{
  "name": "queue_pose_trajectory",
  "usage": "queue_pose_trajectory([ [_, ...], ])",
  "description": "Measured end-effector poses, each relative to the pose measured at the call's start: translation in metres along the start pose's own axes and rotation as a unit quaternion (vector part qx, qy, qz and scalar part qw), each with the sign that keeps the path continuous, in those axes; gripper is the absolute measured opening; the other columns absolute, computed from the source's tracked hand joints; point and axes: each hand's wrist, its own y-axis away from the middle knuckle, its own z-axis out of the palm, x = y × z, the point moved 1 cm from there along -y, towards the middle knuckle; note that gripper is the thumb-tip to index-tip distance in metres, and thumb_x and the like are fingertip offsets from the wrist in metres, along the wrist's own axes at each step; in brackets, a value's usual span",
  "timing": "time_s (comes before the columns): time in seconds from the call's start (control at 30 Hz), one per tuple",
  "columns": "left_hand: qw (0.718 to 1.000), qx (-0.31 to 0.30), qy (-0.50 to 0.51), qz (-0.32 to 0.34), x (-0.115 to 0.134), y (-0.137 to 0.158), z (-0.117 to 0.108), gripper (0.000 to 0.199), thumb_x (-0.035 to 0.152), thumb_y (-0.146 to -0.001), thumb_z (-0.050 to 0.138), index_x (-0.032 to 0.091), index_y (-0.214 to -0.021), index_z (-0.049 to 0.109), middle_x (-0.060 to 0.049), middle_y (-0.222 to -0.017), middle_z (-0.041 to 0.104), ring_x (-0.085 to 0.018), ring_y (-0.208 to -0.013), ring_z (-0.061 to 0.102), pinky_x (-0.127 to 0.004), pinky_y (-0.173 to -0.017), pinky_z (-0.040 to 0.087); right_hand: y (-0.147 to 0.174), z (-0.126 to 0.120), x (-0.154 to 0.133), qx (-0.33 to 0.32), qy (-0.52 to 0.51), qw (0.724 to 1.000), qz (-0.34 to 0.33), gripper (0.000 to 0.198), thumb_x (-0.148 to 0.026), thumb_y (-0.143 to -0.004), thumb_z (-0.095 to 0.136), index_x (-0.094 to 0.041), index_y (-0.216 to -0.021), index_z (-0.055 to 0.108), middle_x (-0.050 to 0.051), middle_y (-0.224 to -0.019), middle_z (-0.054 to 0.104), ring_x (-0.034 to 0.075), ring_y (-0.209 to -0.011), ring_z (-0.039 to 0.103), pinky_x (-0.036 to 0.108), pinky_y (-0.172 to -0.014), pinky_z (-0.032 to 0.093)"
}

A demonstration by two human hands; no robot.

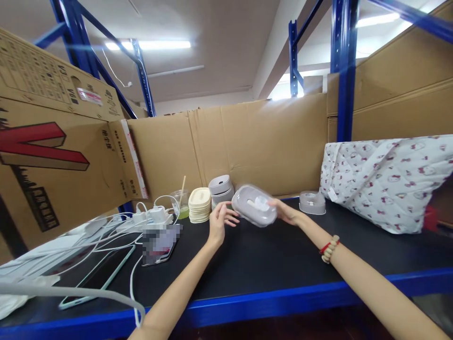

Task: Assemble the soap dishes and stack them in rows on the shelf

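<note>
My right hand (286, 211) grips the right end of a rounded oval, greyish plastic case (253, 204) with a pale patch in its middle. The case is tilted above the black shelf and slightly blurred. To its left, my left hand (220, 223) is open, fingers spread and pointing at the case; whether a fingertip touches it I cannot tell. Behind that hand stand grey rounded containers (220, 183), one on another, partly hidden. Just left of them rises a stack of cream oval lid-like pieces (200, 208). A similar greyish case (312, 203) rests at the back right.
White cables and chargers (155, 217) tangle on the left, near two phones (163, 245) (102, 274). A clear cup (183, 208) with green liquid and a straw stands behind. A patterned quilted bag (385, 184) sits right. Cardboard (262, 141) walls the back; a blue edge (269, 304) fronts the shelf.
</note>
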Motion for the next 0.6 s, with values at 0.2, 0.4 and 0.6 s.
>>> queue_pose_trajectory([
  [0.2,0.932,0.155,-0.29,0.15,0.006,-0.011,-0.029,0.009,0.025,-0.072,0.056,0.02,-0.079,0.058,-0.003,-0.072,0.063,-0.017,-0.066,0.06,-0.025,-0.064,0.044,-0.01,-0.04,0.006,0.256,-0.096,0.961,-0.038,0.048,-0.054,-0.078,0.047,-0.021,-0.112,0.053,0.005,-0.083,0.065,0.016,-0.074,0.062,0.023,-0.051,0.051],
  [0.4,0.819,0.162,-0.514,0.196,-0.005,-0.026,-0.056,0.035,0.022,-0.076,0.045,0.014,-0.108,0.054,-0.015,-0.121,0.054,-0.027,-0.109,0.054,-0.035,-0.085,0.046,-0.009,-0.053,0.024,0.378,-0.094,0.919,0.061,0.051,-0.041,-0.068,0.067,-0.017,-0.11,0.051,0.01,-0.094,0.063,0.017,-0.084,0.062,0.023,-0.054,0.056],
  [0.6,0.795,0.127,-0.567,0.171,-0.018,-0.041,-0.079,0.049,0.021,-0.074,0.048,0.006,-0.12,0.049,-0.021,-0.135,0.042,-0.033,-0.131,0.032,-0.045,-0.106,0.03,-0.011,-0.05,0.031,0.369,-0.076,0.923,0.07,0.045,-0.025,-0.069,0.069,-0.014,-0.107,0.048,0.011,-0.112,0.057,0.017,-0.1,0.058,0.024,-0.061,0.059],
])
